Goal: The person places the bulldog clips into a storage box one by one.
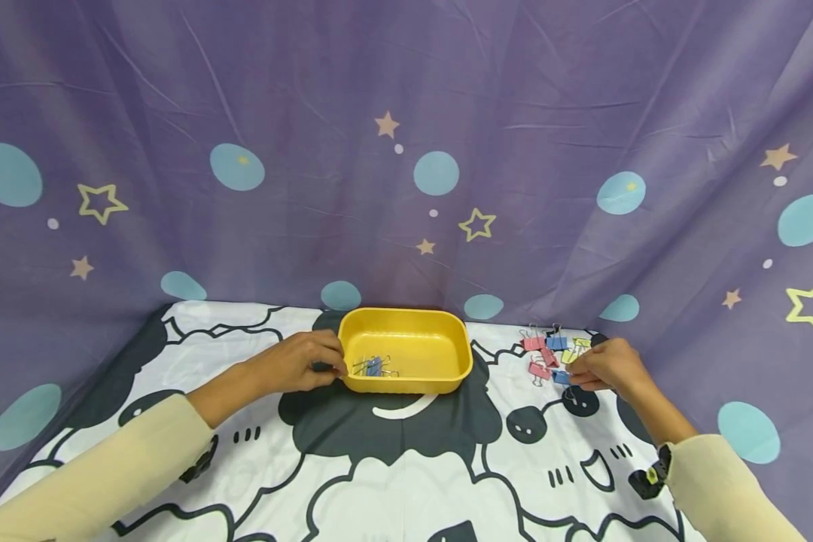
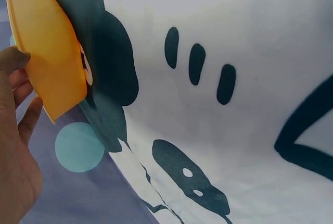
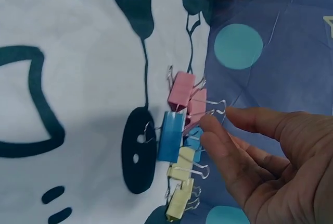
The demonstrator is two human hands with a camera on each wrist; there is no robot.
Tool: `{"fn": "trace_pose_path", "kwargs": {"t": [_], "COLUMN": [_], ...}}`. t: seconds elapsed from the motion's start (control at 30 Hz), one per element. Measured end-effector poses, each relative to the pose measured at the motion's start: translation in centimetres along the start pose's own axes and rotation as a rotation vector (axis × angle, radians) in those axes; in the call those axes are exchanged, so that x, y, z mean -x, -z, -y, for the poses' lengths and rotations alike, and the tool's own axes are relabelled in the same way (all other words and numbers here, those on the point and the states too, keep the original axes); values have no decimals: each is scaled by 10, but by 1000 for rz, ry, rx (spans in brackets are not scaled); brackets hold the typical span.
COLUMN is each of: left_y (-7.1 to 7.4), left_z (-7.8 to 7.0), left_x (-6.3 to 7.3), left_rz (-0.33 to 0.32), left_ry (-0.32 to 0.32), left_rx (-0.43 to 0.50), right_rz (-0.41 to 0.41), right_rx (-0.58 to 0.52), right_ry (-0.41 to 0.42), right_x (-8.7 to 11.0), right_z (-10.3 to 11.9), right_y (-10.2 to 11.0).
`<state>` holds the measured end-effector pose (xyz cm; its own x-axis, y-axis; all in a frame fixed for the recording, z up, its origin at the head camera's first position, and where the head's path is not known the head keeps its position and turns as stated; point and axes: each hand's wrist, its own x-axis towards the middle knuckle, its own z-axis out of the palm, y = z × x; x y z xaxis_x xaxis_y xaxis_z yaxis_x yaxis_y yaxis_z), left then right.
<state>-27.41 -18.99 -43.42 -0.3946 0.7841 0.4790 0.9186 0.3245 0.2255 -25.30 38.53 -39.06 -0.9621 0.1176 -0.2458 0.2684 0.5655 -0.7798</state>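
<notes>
My left hand point(image 1: 305, 360) grips the left end of a yellow plastic tray point(image 1: 409, 385), its thumb on the wall in the left wrist view. Inside the tray, near that end, lies a blue binder clip point(image 1: 374, 366) with wire handles around it. On the right, my right hand point(image 1: 610, 365) hovers at a cluster of binder clips, fingers loosely bent and thumb apart from them. Nothing shows between its fingertips. The cluster holds pink clips point(image 3: 181, 89), blue clips point(image 3: 170, 136) and yellow clips point(image 3: 179, 200). Fingers partly cover the cluster's right side in the head view.
A white cloth point(image 1: 406, 497) with black cartoon shapes covers the table. Behind it hangs a purple curtain point(image 1: 312, 150) printed with stars and blue spots, close behind the tray and the clips.
</notes>
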Motion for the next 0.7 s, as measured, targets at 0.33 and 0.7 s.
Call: {"fn": "trace_pose_path", "kwargs": {"t": [0.33, 0.7], "left_y": [0, 0], "left_z": [1, 0], "left_x": [2, 1], "left_rz": [6, 3], "left_ry": [16, 1], "left_rx": [8, 6], "right_rz": [-12, -57], "right_rx": [30, 71], "right_ry": [-25, -90], "right_x": [-2, -11], "right_z": [-11, -25], "right_y": [-3, -1]}}
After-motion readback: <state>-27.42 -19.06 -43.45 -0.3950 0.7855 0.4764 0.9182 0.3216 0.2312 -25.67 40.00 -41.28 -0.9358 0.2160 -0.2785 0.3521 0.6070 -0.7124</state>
